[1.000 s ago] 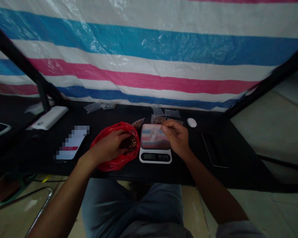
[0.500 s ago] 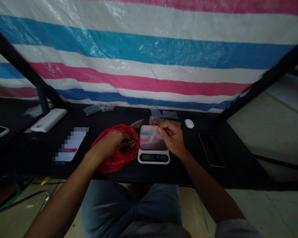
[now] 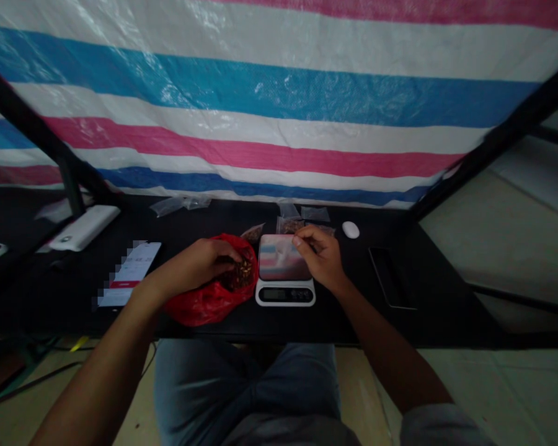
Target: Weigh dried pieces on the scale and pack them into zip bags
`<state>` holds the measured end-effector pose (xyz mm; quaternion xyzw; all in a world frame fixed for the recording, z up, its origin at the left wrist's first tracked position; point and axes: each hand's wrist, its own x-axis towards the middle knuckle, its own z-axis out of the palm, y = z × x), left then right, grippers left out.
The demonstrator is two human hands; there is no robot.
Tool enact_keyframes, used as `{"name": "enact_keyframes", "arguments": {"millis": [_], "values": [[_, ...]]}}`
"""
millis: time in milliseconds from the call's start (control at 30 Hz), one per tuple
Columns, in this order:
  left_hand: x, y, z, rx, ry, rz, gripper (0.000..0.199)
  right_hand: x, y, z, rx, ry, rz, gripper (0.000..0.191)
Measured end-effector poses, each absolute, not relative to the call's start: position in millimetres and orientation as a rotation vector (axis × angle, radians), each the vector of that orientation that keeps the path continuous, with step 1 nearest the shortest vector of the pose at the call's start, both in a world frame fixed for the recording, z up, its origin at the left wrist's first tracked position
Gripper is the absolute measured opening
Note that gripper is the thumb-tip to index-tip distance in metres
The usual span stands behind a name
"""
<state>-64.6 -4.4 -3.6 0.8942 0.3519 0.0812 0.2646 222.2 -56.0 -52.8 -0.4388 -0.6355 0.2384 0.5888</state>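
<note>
My left hand (image 3: 214, 259) reaches into the mouth of a red plastic bag (image 3: 199, 308), its fingers bent over small brown and golden pieces (image 3: 242, 272); whether it grips any is too small to tell. Right of the bag sits a white digital scale (image 3: 286, 293) with a shiny, reflective plate. Over the plate's right edge, my right hand (image 3: 317, 249) is pinched on a small clear bag (image 3: 283, 249) that hangs above the plate. Behind the scale lie filled clear bags (image 3: 290, 226), and another filled bag (image 3: 253, 233) rests by the red bag.
A lit phone (image 3: 132, 272) and a white device (image 3: 86, 228) lie on the left. A white oval object (image 3: 351, 230) and a dark phone (image 3: 392, 278) are on the right. Flat clear bags (image 3: 315, 214) lie near the striped sheet (image 3: 279, 155) at the back.
My left hand has drawn back slightly to the left within the red bag's mouth, showing more of the pieces. My right hand keeps its pinch by the plate. The view has shifted slightly.
</note>
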Motion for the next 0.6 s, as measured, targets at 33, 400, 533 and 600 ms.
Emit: {"name": "enact_keyframes", "arguments": {"millis": [33, 400, 533, 600], "values": [[-63.3, -4.9, -1.3, 2.383, 0.913, 0.241, 0.025, 222.1, -55.7, -52.9, -1.025, -1.478, 0.553, 0.021], [13.3, 7.5, 33.6, 2.473, 0.641, 0.397, 0.022, 226.6, -50.9, -53.6, -1.015, -1.451, 0.544, 0.021], [36.4, 12.2, 29.7, 2.522, 0.600, 0.288, 0.023, 229.4, -49.2, -53.4, -1.052, -1.432, 0.543, 0.025], [41.0, 12.3, 26.3, 2.506, 0.627, 0.302, 0.022, 229.8, -49.8, -52.4, -1.071, -1.423, 0.549, 0.027]]}}
